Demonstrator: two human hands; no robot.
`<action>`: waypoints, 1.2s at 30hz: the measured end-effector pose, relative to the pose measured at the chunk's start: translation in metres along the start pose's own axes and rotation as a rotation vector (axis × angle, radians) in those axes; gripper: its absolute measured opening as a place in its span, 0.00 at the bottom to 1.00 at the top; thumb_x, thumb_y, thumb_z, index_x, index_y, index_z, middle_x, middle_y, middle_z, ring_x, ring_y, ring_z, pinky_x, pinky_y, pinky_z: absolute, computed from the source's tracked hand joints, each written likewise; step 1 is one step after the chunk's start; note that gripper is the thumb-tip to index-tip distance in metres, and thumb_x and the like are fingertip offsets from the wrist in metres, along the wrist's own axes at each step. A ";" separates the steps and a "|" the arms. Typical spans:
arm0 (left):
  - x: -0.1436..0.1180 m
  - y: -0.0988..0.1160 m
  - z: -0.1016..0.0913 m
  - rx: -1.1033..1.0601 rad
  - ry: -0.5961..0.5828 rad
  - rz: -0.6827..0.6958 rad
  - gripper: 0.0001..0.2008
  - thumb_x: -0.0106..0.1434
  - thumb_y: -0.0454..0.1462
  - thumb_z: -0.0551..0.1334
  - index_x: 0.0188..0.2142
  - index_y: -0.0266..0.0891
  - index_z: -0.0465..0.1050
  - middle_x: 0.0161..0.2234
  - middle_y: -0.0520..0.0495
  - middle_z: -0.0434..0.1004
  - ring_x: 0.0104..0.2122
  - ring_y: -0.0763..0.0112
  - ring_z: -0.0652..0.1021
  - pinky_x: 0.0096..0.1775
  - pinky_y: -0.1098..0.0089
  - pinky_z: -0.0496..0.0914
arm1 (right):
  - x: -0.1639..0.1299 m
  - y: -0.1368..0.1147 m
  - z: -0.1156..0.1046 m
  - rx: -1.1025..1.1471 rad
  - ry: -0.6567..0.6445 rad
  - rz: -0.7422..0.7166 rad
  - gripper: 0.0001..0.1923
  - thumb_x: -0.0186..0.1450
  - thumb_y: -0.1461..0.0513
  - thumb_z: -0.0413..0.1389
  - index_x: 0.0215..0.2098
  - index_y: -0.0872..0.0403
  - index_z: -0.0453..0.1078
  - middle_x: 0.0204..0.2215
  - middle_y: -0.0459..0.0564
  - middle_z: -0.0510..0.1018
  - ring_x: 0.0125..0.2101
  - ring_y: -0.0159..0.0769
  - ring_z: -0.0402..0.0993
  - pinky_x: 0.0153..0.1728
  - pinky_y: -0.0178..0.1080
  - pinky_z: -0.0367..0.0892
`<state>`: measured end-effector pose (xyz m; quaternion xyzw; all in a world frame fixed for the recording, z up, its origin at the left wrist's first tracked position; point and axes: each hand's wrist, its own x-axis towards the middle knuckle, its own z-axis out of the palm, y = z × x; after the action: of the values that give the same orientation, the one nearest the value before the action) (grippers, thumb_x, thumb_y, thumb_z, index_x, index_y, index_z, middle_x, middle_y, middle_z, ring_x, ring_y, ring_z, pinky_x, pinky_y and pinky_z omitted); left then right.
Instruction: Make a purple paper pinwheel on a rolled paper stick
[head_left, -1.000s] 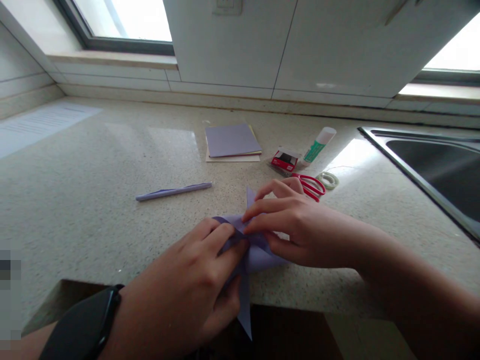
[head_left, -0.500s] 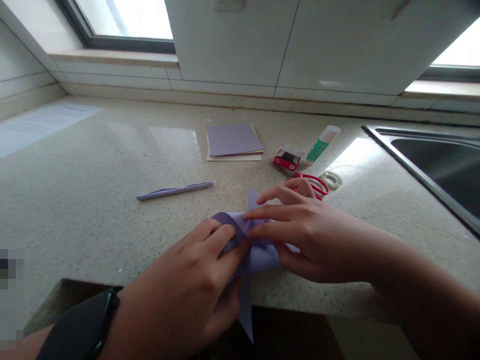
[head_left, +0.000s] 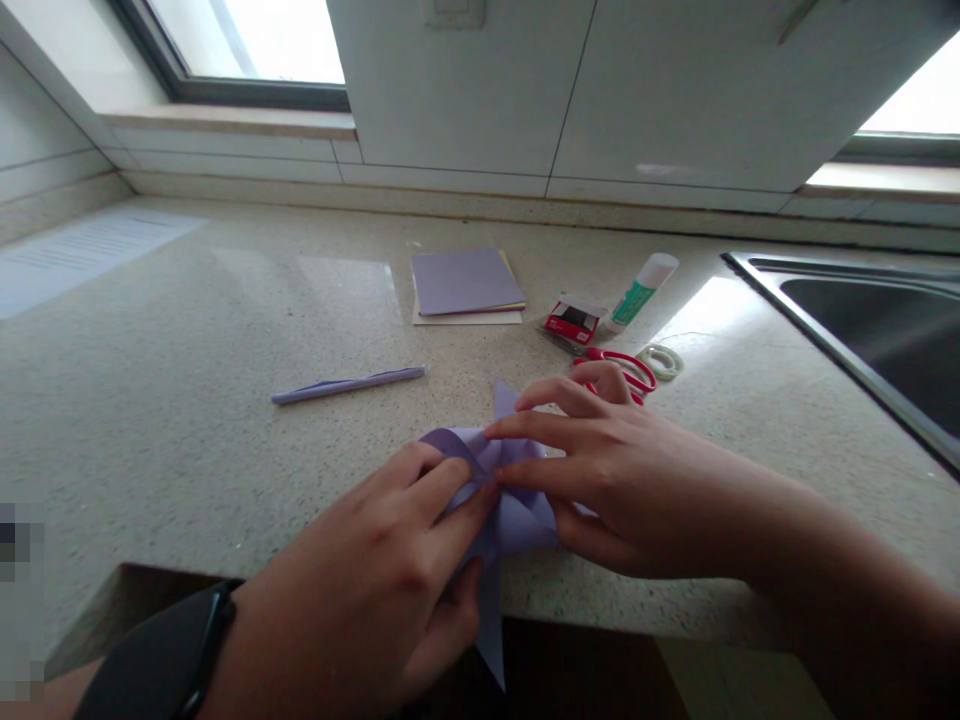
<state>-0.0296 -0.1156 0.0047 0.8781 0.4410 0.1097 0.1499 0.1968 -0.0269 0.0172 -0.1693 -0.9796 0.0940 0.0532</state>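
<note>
A purple paper pinwheel lies at the front edge of the counter, its blades curled toward the middle and one pointed tip hanging over the edge. My left hand is closed on its left side, fingers pressing the folded paper near the center. From the right, my right hand reaches over the pinwheel with its fingertips on the paper by the center. Those fingers are spread rather than wrapped round it. Parts of the blades are hidden under both hands.
Red-handled scissors, a small red box, a glue stick and a pale ring-shaped coil sit beyond my right hand. A paper stack, a rolled purple paper stick and a printed sheet lie leftward. A sink is at right.
My right hand's fingers have shifted slightly at the pinwheel's center, and its near blade looks a little more open. My left hand keeps its hold.
</note>
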 end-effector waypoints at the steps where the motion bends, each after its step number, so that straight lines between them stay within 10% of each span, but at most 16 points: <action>1: 0.000 0.000 0.000 -0.002 0.005 0.003 0.17 0.66 0.33 0.58 0.54 0.35 0.73 0.53 0.38 0.76 0.53 0.52 0.73 0.57 0.46 0.71 | 0.000 0.000 0.000 0.001 -0.003 0.006 0.17 0.66 0.62 0.57 0.53 0.48 0.75 0.60 0.50 0.73 0.57 0.52 0.61 0.55 0.54 0.59; 25: -0.007 -0.003 0.001 0.160 0.001 0.064 0.22 0.67 0.26 0.53 0.58 0.33 0.68 0.56 0.37 0.76 0.55 0.51 0.76 0.59 0.44 0.71 | -0.002 0.004 -0.003 0.074 -0.022 0.044 0.20 0.64 0.65 0.56 0.52 0.45 0.77 0.60 0.49 0.72 0.58 0.52 0.59 0.58 0.57 0.55; 36: -0.023 -0.013 0.000 -0.127 0.137 -0.209 0.20 0.70 0.36 0.57 0.59 0.48 0.57 0.54 0.41 0.77 0.46 0.58 0.82 0.43 0.57 0.82 | -0.004 0.007 -0.004 0.072 -0.019 0.043 0.23 0.62 0.65 0.58 0.54 0.43 0.77 0.57 0.50 0.74 0.56 0.52 0.61 0.56 0.58 0.57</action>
<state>-0.0529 -0.1265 -0.0019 0.8066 0.5312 0.1809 0.1856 0.2035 -0.0216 0.0197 -0.1875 -0.9722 0.1318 0.0480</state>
